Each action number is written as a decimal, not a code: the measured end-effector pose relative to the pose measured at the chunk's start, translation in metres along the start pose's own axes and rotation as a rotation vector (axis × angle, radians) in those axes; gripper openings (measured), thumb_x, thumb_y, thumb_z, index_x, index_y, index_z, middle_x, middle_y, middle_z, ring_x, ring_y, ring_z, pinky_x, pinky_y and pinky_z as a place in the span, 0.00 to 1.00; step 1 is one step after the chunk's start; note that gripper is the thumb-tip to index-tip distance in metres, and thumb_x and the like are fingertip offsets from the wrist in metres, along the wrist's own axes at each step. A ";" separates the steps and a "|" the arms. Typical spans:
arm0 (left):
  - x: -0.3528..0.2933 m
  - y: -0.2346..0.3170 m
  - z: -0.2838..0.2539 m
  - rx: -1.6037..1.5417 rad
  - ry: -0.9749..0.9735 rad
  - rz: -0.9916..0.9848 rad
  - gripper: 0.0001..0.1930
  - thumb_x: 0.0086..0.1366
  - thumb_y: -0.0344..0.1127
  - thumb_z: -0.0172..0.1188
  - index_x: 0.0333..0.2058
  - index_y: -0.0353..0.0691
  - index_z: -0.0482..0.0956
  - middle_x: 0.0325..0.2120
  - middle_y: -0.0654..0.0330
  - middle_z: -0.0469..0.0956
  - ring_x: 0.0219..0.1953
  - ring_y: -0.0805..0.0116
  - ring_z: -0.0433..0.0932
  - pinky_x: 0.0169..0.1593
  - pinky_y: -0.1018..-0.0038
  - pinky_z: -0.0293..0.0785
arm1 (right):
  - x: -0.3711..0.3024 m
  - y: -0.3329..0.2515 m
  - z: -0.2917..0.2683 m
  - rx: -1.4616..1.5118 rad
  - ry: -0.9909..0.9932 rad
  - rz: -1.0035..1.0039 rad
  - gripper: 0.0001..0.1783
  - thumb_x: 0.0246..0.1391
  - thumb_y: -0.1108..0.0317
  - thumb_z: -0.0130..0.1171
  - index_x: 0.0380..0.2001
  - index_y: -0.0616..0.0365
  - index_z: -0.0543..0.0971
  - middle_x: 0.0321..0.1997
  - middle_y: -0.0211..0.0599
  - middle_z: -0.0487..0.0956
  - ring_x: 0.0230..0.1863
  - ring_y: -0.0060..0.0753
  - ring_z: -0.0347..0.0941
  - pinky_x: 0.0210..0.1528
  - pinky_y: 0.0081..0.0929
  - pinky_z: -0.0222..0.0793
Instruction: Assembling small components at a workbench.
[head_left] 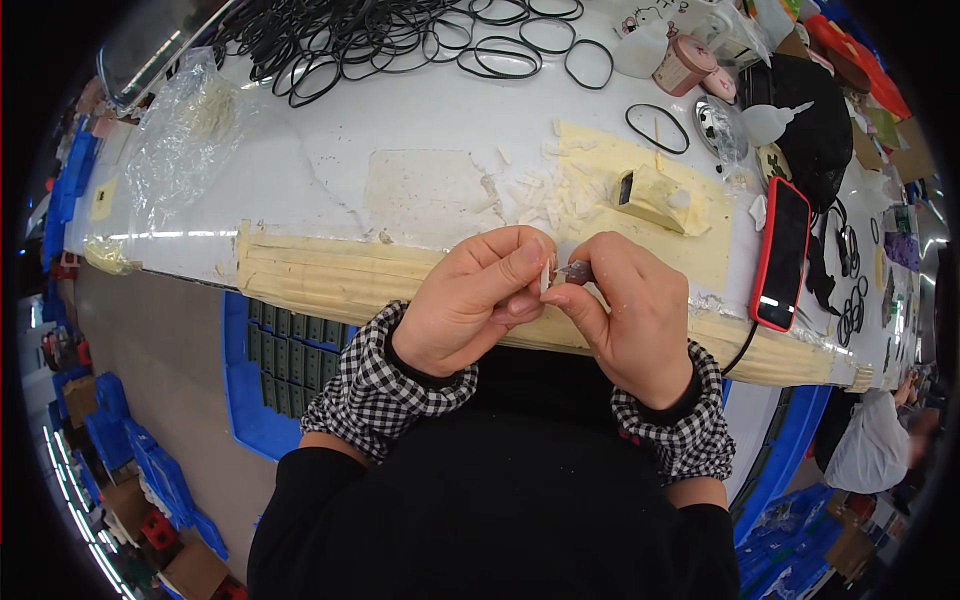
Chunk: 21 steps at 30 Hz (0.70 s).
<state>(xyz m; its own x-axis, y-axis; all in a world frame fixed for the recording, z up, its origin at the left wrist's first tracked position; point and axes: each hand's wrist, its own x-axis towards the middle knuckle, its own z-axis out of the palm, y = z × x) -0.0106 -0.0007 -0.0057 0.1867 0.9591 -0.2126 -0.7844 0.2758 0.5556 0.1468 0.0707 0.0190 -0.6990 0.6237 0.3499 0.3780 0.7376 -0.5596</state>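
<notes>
Just over the table's front edge, my left hand (480,298) pinches a small white strip-like piece (545,278) between thumb and fingers. Close against it, my right hand (638,312) is closed around a small tool with a rounded brown-grey handle (579,271) and a thin metal tip pointing at the white piece. Whether the tip touches the piece I cannot tell. Fine white crumbs cling to my right hand. Beyond my hands lie many white scraps (560,200) on yellow tape, beside a tape-wrapped block (660,202) with a dark end.
Black rubber loops (350,42) are heaped at the back, with a single loop (657,128) nearer. At left lies a clear plastic bag (188,135). A red-cased phone (782,255) with a cable stands right. Under the table sits a blue crate (240,395) of dark green parts.
</notes>
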 end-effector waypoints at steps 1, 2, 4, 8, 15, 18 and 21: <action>0.000 0.001 0.001 0.005 -0.001 -0.006 0.11 0.70 0.39 0.47 0.31 0.39 0.70 0.23 0.69 0.66 0.23 0.83 0.58 0.26 0.87 0.55 | 0.000 0.000 0.000 -0.004 -0.004 -0.004 0.19 0.47 0.50 0.61 0.25 0.55 0.71 0.20 0.32 0.69 0.20 0.36 0.69 0.21 0.29 0.64; 0.000 0.001 0.001 -0.003 -0.001 -0.018 0.11 0.70 0.39 0.47 0.31 0.39 0.70 0.23 0.69 0.66 0.23 0.83 0.58 0.26 0.87 0.55 | 0.000 0.000 0.000 -0.008 -0.008 -0.009 0.19 0.48 0.50 0.60 0.26 0.55 0.71 0.20 0.32 0.69 0.20 0.36 0.69 0.21 0.29 0.64; -0.001 0.001 0.001 -0.020 0.002 -0.038 0.11 0.70 0.39 0.47 0.31 0.39 0.70 0.23 0.69 0.66 0.23 0.83 0.58 0.27 0.87 0.56 | -0.001 0.001 0.001 -0.010 -0.009 -0.014 0.20 0.48 0.49 0.60 0.26 0.55 0.71 0.20 0.32 0.69 0.20 0.36 0.69 0.21 0.29 0.64; 0.000 0.000 0.000 -0.032 -0.008 -0.045 0.12 0.71 0.40 0.47 0.31 0.40 0.70 0.23 0.69 0.66 0.23 0.83 0.58 0.27 0.87 0.56 | -0.001 0.000 0.002 -0.002 -0.014 -0.015 0.20 0.48 0.49 0.59 0.26 0.55 0.70 0.20 0.32 0.69 0.21 0.36 0.70 0.21 0.29 0.64; 0.000 -0.001 0.000 -0.032 -0.017 -0.036 0.12 0.70 0.40 0.47 0.30 0.40 0.69 0.23 0.70 0.65 0.23 0.84 0.58 0.28 0.87 0.56 | 0.000 -0.002 0.000 -0.001 -0.028 -0.001 0.19 0.48 0.50 0.59 0.25 0.54 0.70 0.19 0.31 0.69 0.20 0.35 0.70 0.21 0.29 0.63; 0.000 -0.002 -0.001 -0.025 -0.019 -0.031 0.12 0.70 0.40 0.47 0.30 0.40 0.69 0.23 0.70 0.65 0.23 0.84 0.58 0.28 0.87 0.57 | 0.000 -0.004 -0.002 -0.015 -0.043 0.003 0.18 0.48 0.50 0.60 0.24 0.53 0.70 0.19 0.31 0.69 0.20 0.35 0.69 0.21 0.29 0.63; -0.001 -0.001 -0.001 -0.007 -0.011 -0.035 0.11 0.70 0.40 0.48 0.30 0.40 0.69 0.23 0.70 0.64 0.23 0.84 0.58 0.28 0.87 0.57 | 0.000 -0.004 -0.002 -0.016 -0.047 0.001 0.17 0.47 0.51 0.60 0.24 0.53 0.71 0.19 0.31 0.68 0.20 0.35 0.69 0.21 0.29 0.63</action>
<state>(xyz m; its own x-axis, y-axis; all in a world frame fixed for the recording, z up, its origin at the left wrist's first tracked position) -0.0105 -0.0017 -0.0066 0.2204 0.9496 -0.2231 -0.7811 0.3088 0.5427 0.1463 0.0682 0.0228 -0.7262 0.6121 0.3131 0.3882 0.7409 -0.5480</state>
